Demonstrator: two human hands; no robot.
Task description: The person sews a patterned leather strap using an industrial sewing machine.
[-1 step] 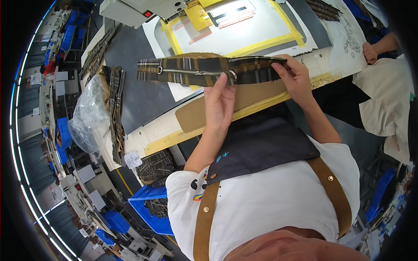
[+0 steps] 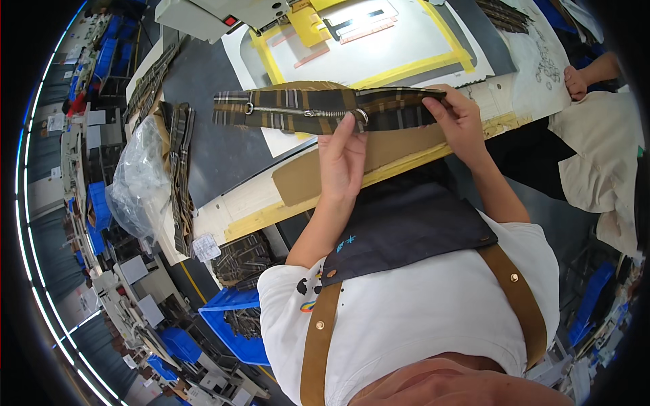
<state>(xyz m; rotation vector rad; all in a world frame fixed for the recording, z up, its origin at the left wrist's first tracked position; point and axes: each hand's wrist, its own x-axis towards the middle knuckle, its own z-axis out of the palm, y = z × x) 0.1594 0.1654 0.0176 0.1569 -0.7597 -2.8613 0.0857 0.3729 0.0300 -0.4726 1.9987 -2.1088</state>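
Note:
A long strip of dark plaid fabric [image 2: 284, 100] is held level above the table's front part. A silver zipper [image 2: 308, 114] runs along it, and brown material shows behind its upper edge. My left hand [image 2: 343, 155] pinches the strip near its middle, thumb on the front by the zipper's right end, the other fingers partly hidden behind. At the strip's right end my right hand [image 2: 460, 122] grips the fabric between thumb and fingers. Just beyond the strip lies a white template sheet [image 2: 386, 54] bordered with yellow tape, under the head of a sewing machine [image 2: 203, 19].
A brown board [image 2: 291, 183] lies along the taped table edge [image 2: 264, 216]. To the left are plaid strips [image 2: 180, 169] and a clear plastic bag [image 2: 139, 179]. Below them a blue bin [image 2: 233, 342] holds plaid pieces. Another person's hand [image 2: 575, 82] is at the right.

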